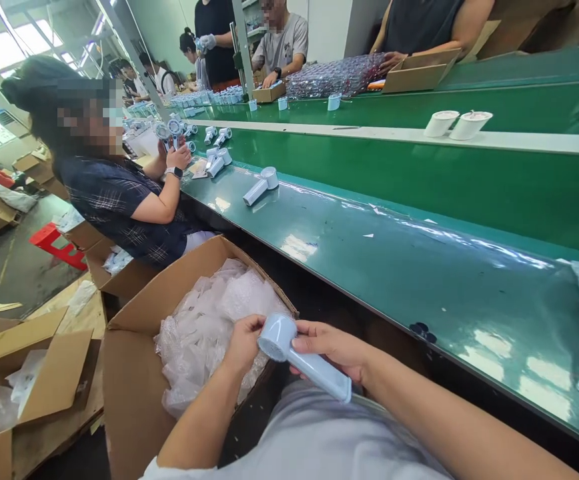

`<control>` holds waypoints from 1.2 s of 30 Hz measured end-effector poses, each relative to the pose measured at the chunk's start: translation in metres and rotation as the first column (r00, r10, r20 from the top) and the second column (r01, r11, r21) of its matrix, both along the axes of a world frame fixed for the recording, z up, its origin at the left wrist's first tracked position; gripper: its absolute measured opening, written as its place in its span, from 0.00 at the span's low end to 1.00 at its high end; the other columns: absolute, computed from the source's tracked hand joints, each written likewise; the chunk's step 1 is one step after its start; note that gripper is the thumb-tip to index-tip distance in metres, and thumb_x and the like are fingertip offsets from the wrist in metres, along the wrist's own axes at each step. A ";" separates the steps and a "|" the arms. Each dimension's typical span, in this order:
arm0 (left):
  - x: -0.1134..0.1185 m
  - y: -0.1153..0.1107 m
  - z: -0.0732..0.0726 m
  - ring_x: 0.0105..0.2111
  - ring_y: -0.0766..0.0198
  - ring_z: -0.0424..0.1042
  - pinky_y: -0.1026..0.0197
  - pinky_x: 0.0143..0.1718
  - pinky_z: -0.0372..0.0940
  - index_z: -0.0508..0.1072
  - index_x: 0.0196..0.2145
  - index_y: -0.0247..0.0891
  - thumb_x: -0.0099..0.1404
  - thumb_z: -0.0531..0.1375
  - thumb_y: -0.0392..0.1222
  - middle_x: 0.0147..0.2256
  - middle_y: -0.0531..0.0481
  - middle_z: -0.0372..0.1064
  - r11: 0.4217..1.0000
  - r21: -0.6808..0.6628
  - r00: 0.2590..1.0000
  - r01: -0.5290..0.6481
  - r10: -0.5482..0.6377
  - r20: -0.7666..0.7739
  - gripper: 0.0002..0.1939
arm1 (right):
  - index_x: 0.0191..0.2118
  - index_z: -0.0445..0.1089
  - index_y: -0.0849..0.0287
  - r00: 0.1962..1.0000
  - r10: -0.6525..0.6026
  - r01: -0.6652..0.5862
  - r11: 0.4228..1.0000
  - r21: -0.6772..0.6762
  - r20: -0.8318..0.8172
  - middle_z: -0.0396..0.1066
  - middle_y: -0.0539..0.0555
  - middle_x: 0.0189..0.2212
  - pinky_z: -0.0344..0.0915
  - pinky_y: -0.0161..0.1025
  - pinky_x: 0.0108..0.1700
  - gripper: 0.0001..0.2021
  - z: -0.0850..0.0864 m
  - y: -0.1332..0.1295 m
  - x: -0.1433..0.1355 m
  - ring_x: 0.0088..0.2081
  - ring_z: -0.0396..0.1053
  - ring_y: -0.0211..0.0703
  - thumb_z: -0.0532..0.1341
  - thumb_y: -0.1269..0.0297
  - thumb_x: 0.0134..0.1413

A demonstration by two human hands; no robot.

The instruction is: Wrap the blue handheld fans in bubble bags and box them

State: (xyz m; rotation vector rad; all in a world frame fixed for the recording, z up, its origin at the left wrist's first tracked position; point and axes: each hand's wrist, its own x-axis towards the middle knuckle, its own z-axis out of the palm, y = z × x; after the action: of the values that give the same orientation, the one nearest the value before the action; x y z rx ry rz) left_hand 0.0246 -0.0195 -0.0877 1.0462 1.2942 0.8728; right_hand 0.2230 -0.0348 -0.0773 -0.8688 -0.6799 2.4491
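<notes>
A light-blue handheld fan (314, 367) with a round head and a straight handle is held over my lap, its handle slanting down to the right. My right hand (332, 347) grips it where head and handle meet, thumb on top and fingers underneath. At the far side of the round head, my left hand (243, 341) has its fingers closed against the rim; some fingertips are hidden behind it. Just beyond my left hand, an open cardboard box (134, 393) holds a heap of bubble-wrap bags (219, 300).
A green work table (349, 260) runs along my front, with another light-blue fan (262, 187) lying on it. On the left sits a co-worker (119, 173) holding fans. White cups (440, 124) stand on the strip beyond the belt. Open cartons (34, 380) lie at lower left.
</notes>
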 end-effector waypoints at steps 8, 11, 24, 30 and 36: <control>0.002 -0.024 0.028 0.33 0.64 0.69 0.62 0.36 0.65 0.74 0.32 0.38 0.62 0.58 0.36 0.31 0.49 0.70 0.784 0.601 0.934 0.155 0.081 -0.347 0.04 | 0.37 0.65 0.58 0.955 -0.203 0.196 0.979 0.050 0.218 0.75 0.52 0.27 0.70 0.38 0.27 0.23 0.006 -0.017 0.009 0.26 0.75 0.44 0.73 0.54 0.37; 0.006 -0.039 0.033 0.34 0.63 0.70 0.62 0.36 0.66 0.73 0.38 0.39 0.65 0.55 0.32 0.33 0.48 0.70 0.673 0.671 0.887 0.311 0.048 -0.459 0.08 | 0.38 0.64 0.57 0.930 -0.312 0.304 0.950 0.071 0.196 0.75 0.49 0.29 0.70 0.39 0.28 0.23 0.014 -0.023 0.012 0.26 0.74 0.42 0.73 0.56 0.39; 0.043 -0.064 0.053 0.31 0.64 0.67 0.62 0.33 0.65 0.66 0.37 0.39 0.65 0.51 0.31 0.31 0.48 0.67 0.577 0.616 0.841 0.536 -0.307 -0.445 0.07 | 0.29 0.56 0.53 0.906 -0.289 0.323 0.944 -0.063 0.309 0.62 0.43 0.20 0.62 0.33 0.25 0.17 0.037 -0.062 0.029 0.23 0.63 0.36 0.67 0.54 0.45; 0.046 -0.064 0.077 0.26 0.69 0.63 0.66 0.28 0.60 0.66 0.34 0.39 0.64 0.58 0.37 0.28 0.53 0.63 0.875 0.261 0.912 0.409 -0.378 -0.162 0.02 | 0.23 0.63 0.56 0.709 -0.307 -0.054 0.874 0.483 0.635 0.61 0.47 0.20 0.55 0.33 0.25 0.18 0.078 -0.095 0.083 0.24 0.56 0.36 0.63 0.49 0.51; 0.093 -0.057 0.105 0.31 0.63 0.70 0.61 0.33 0.67 0.68 0.32 0.41 0.64 0.56 0.36 0.31 0.47 0.68 0.583 0.664 0.847 0.468 -0.510 -0.149 0.03 | 0.34 0.68 0.52 0.827 -0.462 0.378 0.879 0.290 0.320 0.69 0.51 0.27 0.69 0.42 0.31 0.23 0.074 -0.088 0.088 0.30 0.70 0.45 0.57 0.36 0.49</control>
State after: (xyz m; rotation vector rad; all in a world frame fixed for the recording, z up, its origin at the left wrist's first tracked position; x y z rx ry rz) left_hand 0.1179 -0.0761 0.0170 1.8465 0.5294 0.9434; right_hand 0.3111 -0.1226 -0.0032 -1.2700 -0.7699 1.7886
